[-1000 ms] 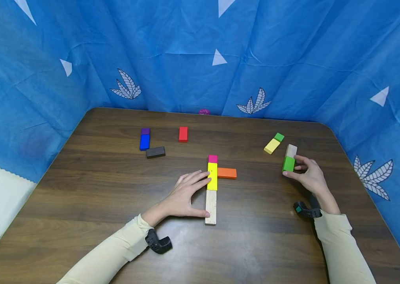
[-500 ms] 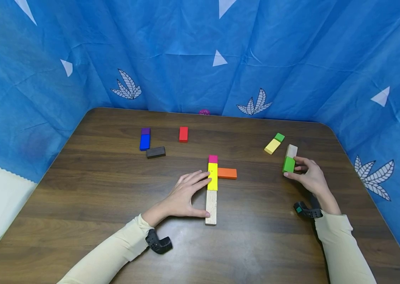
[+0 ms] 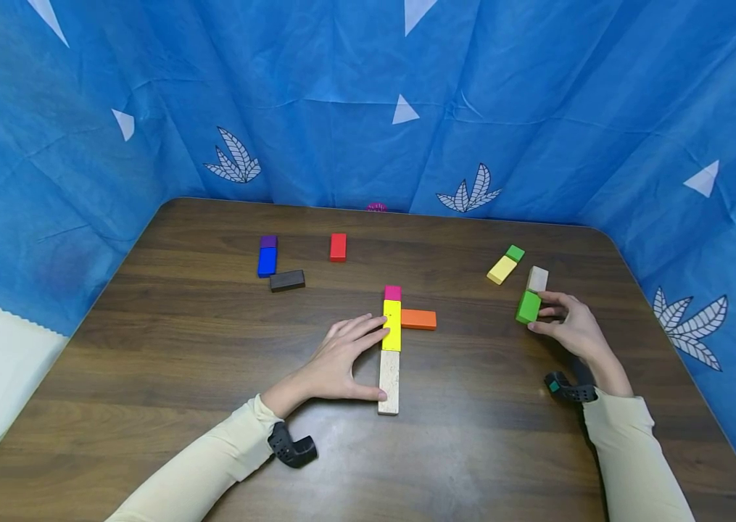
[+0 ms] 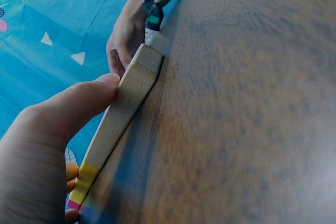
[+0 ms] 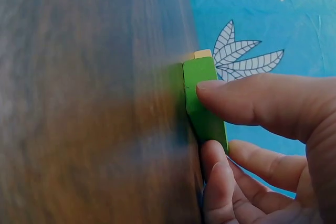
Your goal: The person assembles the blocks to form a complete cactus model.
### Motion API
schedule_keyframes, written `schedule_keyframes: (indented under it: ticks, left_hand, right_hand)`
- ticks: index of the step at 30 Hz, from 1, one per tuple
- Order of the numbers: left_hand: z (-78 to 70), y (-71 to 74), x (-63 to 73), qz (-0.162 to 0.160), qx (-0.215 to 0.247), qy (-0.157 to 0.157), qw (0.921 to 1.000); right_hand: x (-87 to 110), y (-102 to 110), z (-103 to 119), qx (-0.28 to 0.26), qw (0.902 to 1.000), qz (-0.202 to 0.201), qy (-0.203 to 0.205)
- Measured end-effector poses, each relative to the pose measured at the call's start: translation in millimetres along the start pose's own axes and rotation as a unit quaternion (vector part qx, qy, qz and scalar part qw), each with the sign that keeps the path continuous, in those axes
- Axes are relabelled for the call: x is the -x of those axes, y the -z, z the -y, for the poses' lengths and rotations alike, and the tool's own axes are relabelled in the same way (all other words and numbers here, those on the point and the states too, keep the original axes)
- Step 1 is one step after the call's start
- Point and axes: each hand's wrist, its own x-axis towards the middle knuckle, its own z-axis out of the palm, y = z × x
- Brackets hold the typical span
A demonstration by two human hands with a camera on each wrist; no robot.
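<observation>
My left hand [image 3: 335, 362] lies beside a row of blocks, fingers spread. Its fingertips touch the yellow block [image 3: 392, 333], and its thumb touches the long plain wooden block [image 3: 389, 384]. A pink block [image 3: 393, 293] caps the row's far end, and an orange block [image 3: 418, 320] juts out from the yellow one's right side. On the right, my right hand [image 3: 573, 330] pinches a bright green block [image 3: 528, 307] between thumb and fingers; in the right wrist view the thumb presses on this green block [image 5: 202, 98]. Just behind stands a pale wooden block [image 3: 537, 278].
At the back left are a purple block [image 3: 268, 241], a blue block [image 3: 267, 262] and a black block [image 3: 287, 280]. A red block [image 3: 338, 247] lies farther right. Near the right hand are a light yellow block [image 3: 502, 270] and a small green block [image 3: 515, 253]. Blue curtain [image 3: 341, 109] borders the table.
The green block in my right hand has shifted slightly left and toward me, turning a little away from the pale wooden block. My left hand stays in place.
</observation>
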Motion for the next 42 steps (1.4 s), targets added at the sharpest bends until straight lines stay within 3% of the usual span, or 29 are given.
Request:
schedule_keyframes:
  ticks: [11,17,29,42]
  left_hand:
    - [0.0,0.5,1.0,0.000,0.002,0.006,1.0000]
    - [-0.1,0.2,2.0,0.001,0.000,0.009,1.0000]
    - [-0.4,-0.8,1.3,0.002,0.001,0.004,1.0000]
    - [-1.5,0.4,0.2,0.002,0.006,0.004,1.0000]
  right_hand:
    - [-0.5,-1.9,6.7,-0.001,0.9998,0.004,0.019]
    - [-2.3,-11.8,29.1,-0.028,0.9978,0.009,0.059]
    - [-15.2,-48.3,73.1,-0.053,0.9885,0.067,0.124]
    - [-18.2,-69.1,78.8,-0.037,0.9829,0.090,0.156]
